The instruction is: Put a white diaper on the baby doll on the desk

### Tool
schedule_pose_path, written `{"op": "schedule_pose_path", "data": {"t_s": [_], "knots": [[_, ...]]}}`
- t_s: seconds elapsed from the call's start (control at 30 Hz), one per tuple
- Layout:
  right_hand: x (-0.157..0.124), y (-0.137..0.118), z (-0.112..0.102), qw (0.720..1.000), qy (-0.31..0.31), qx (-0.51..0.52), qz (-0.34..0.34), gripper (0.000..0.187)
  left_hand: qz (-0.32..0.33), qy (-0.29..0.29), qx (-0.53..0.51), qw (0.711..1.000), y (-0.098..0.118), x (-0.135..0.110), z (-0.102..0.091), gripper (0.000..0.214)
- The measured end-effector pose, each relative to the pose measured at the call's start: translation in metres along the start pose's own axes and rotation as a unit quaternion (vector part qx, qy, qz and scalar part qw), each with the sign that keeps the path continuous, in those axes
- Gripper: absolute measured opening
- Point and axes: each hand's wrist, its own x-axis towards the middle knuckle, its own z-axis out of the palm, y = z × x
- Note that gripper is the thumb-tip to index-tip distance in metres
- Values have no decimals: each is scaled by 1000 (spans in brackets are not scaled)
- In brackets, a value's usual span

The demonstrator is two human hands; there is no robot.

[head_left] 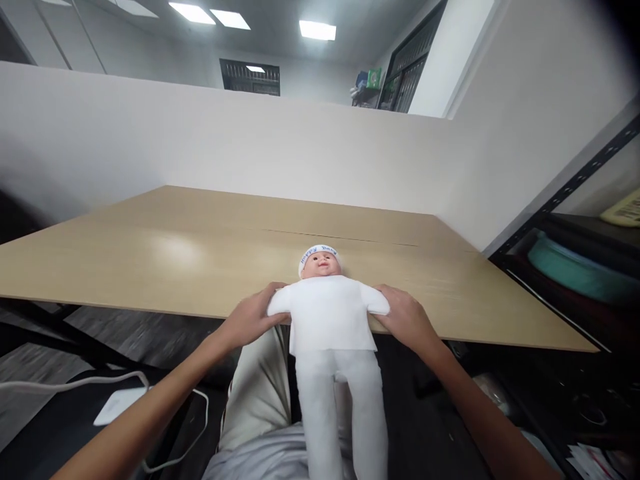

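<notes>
A baby doll [330,317] in a white top and white trousers lies face up, its head and upper body at the front edge of the wooden table [225,233]. Its legs hang down over my lap. Around its head is a white hat [320,251] with blue lettering. My left hand [257,310] grips the doll's arm on the left side of the view, thumb below and fingers above. On the other side, my right hand [403,313] is closed on the other arm. Both sleeve ends are partly hidden by my hands.
Behind the table stands a white partition [275,147]. At the right, a dark metal shelf holds a teal basin [583,270] and a yellow package [625,210]. A white cable [75,385] and a white flat box [117,405] are at the lower left.
</notes>
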Motion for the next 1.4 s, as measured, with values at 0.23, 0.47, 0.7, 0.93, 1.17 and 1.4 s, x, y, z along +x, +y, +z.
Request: {"op": "schedule_pose_path", "data": {"t_s": [0.23,0.47,0.7,0.93,1.17,1.4], "knots": [[-7,45,27,998,-25,49,25,30,9,-1,88,996,-32,27,-2,52],[20,83,52,992,-50,101,59,25,19,46,151,987,-87,59,-17,49],[122,115,77,995,-43,80,29,33,30,37,131,990,-131,147,-28,54],[233,147,106,997,-4,67,29,36,31,84,131,987,-172,252,-38,60],[305,179,137,997,73,15,-8,43,28,172,175,969,-218,328,-40,63],[309,201,148,994,110,-23,-14,46,22,178,193,965,-232,332,-37,54]]}}
